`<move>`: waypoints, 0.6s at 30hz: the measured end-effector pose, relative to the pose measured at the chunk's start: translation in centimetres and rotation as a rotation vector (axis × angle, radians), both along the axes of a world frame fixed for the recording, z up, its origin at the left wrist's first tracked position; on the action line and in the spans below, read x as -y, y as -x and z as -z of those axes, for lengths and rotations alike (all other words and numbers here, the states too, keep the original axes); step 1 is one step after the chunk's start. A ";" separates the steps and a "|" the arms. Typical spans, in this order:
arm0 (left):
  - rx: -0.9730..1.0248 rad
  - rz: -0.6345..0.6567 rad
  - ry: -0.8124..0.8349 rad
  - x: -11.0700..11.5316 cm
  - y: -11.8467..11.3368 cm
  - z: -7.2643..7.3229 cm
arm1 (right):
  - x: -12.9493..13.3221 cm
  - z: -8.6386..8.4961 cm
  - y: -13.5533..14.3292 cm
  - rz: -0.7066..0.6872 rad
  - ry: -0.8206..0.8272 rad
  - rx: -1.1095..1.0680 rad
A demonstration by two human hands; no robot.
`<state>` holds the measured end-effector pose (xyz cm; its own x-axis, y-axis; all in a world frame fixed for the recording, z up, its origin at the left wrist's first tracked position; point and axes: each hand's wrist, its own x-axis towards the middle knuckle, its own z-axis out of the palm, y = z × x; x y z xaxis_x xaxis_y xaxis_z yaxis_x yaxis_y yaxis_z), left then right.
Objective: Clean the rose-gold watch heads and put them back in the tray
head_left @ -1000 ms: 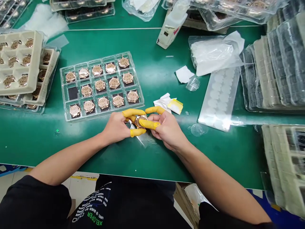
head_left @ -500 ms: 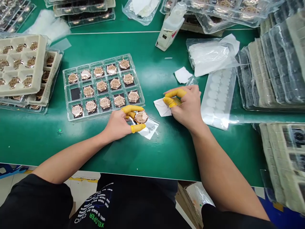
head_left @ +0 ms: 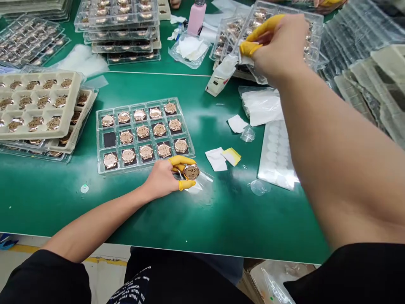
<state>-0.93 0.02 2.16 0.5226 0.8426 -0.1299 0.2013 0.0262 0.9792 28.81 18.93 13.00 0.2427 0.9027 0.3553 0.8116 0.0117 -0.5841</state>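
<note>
Watch case (head_left: 191, 172) sits pinched in the left hand (head_left: 161, 179) just before the clear tray (head_left: 123, 167), while the right hand (head_left: 278, 46), grip unclear, curls behind and right of it, likely reaching, so a gentle grab seems needed next.

rose-gold watch case (head_left: 191, 172) with dark print, yellow finger coverings (head_left: 187, 185), green tabletop (head_left: 221, 219), black shirt (head_left: 177, 283) (white-lettered)

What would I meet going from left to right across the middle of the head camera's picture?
Cream tray → clear tray → watch in the left hand → white scrap → yellow scrap → clear disc → right forearm.
</note>
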 end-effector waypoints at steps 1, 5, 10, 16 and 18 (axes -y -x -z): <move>-0.005 -0.006 0.008 -0.2 0.0 0.1 | -0.5 -0.6 0.4 0.034 0.026 0.067; -0.014 -0.018 0.018 -0.5 -0.1 0.4 | -1.2 -1.2 1.5 0.052 0.179 0.215; -0.028 -0.022 -0.010 -0.4 -0.1 0.1 | -1.8 -0.5 1.1 0.081 0.197 0.340; -0.046 -0.042 0.004 -0.5 -0.3 0.0 | -1.6 -0.1 1.1 0.093 0.214 0.305; -0.050 -0.052 -0.007 -0.5 -0.3 0.0 | -1.8 -0.1 1.2 0.111 0.235 0.315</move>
